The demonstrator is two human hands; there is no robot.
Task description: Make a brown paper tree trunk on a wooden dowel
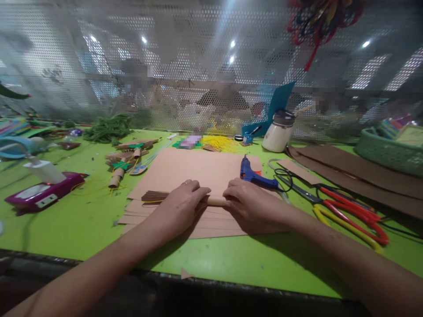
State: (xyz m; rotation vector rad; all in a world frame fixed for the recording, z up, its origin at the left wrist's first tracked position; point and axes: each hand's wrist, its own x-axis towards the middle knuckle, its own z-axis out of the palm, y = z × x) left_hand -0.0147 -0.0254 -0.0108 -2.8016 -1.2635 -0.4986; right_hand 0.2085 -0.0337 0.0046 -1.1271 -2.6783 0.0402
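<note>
Between my two hands lies a thin rolled tube of tan paper (216, 201). My left hand (187, 200) grips its left end with curled fingers, and my right hand (247, 200) pinches its right end. Beneath them is a stack of tan paper sheets (194, 165), the lower ones fanned toward the table's front. A folded brown paper bundle (154, 196) with a yellow string sits just left of my left hand. Beyond my right hand, a blue glue gun (253, 174) rests on the paper's right side.
Right of the sheets lie large scissors (350, 215) with red and yellow handles, beside brown card (330, 171) and a green basket (390, 147). A white jar (278, 132) stands at the back. On the left are a purple power strip (46, 191), small paper crafts (117, 176) and green yarn (107, 128).
</note>
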